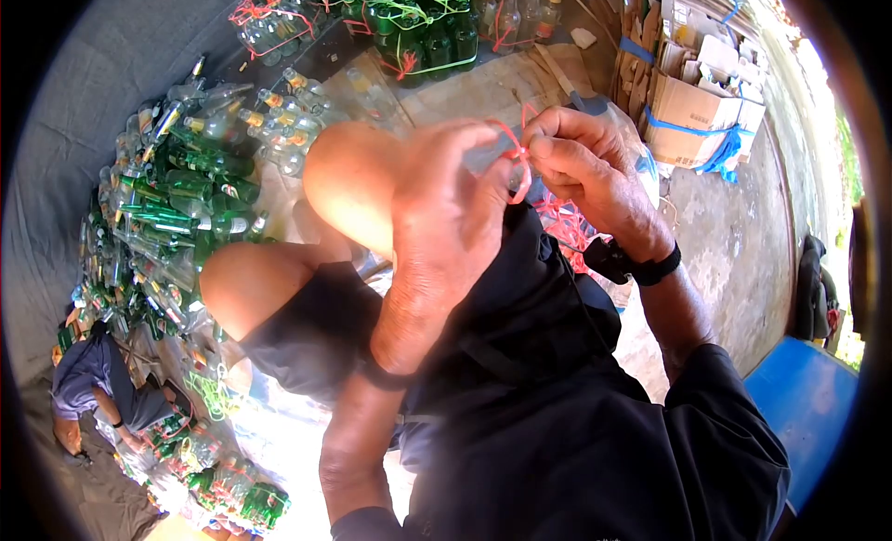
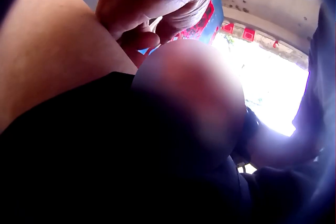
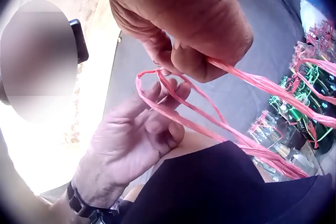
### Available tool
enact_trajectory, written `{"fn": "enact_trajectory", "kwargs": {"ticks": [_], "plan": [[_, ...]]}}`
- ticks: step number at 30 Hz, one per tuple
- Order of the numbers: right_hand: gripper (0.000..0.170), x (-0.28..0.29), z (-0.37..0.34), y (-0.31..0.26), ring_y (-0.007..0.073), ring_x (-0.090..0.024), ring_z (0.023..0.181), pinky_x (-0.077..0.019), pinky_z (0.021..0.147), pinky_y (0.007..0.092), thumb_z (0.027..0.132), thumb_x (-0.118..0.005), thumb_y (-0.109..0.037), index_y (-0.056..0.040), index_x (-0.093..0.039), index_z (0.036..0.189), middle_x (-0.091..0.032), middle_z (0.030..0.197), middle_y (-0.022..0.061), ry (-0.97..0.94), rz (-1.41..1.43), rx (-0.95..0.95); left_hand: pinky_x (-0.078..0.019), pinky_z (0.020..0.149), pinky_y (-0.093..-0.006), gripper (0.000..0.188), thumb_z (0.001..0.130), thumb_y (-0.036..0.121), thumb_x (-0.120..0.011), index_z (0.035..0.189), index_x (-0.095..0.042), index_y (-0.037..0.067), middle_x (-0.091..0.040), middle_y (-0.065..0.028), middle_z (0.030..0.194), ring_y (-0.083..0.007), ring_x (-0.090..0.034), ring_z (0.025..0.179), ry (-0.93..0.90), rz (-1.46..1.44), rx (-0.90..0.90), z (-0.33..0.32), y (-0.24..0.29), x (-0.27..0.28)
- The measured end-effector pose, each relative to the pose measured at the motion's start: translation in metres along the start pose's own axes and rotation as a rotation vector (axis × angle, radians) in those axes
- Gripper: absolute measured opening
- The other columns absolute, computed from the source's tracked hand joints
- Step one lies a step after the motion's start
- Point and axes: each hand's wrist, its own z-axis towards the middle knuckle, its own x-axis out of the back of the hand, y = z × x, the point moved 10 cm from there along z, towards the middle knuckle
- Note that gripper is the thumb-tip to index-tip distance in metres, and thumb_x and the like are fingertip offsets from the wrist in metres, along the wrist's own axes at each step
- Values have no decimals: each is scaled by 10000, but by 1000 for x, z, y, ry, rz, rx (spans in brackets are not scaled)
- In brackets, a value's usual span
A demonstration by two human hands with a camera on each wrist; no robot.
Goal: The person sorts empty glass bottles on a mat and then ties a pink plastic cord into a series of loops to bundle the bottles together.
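Observation:
A pinkish-red plastic string (image 1: pixel 521 174) forms a small loop between my two hands, held above the lap. My left hand (image 1: pixel 446 202) pinches the string between thumb and fingers. Close on its right, my right hand (image 1: pixel 585 160) grips the string with thumb and forefinger. Seen from the right wrist, doubled strands of the string (image 3: pixel 270 85) run from the right hand (image 3: pixel 184 19) toward the right edge, and the loop hangs at the left hand's fingertips (image 3: pixel 167 88). In the left wrist view the left hand (image 2: pixel 157 3) appears at the top, the string mostly hidden.
More red string (image 1: pixel 565 227) lies bunched below the right hand. Loose glass bottles (image 1: pixel 200 183) are heaped at left; tied bundles of green bottles (image 1: pixel 437 44) stand ahead. Bound cardboard (image 1: pixel 697 118) stands at right. Another person (image 1: pixel 102 383) sits among bottles at lower left.

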Motion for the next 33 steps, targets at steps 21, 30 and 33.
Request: {"fn": "enact_trajectory", "kwargs": {"ticks": [21, 30, 33], "plan": [[105, -5, -3, -29, 23, -491, 741, -402, 642, 225, 962, -640, -81, 15, -671, 935, -582, 803, -39, 52, -466, 237, -510, 649, -286, 86, 953, -74, -590, 1035, -609, -55, -631, -107, 812, -154, -621, 707, -28, -40, 61, -7, -1, 2], [71, -3, -3, -25, 8, -469, 687, -383, 591, 218, 947, -651, -56, 13, -666, 938, -557, 748, -51, 89, -497, 260, -507, 674, -264, 78, 974, -36, -593, 1049, -608, -48, -648, -74, 824, -112, -620, 753, -131, -95, 124, -7, -2, -1], [68, 0, 0, -23, 1, -469, 689, -379, 586, 212, 944, -658, -58, 9, -672, 954, -557, 737, -53, 101, -446, 267, -504, 690, -251, 68, 993, -13, -598, 1051, -612, -47, -646, -53, 826, -97, -613, 766, -146, -156, 141, -7, -6, -4]]}}
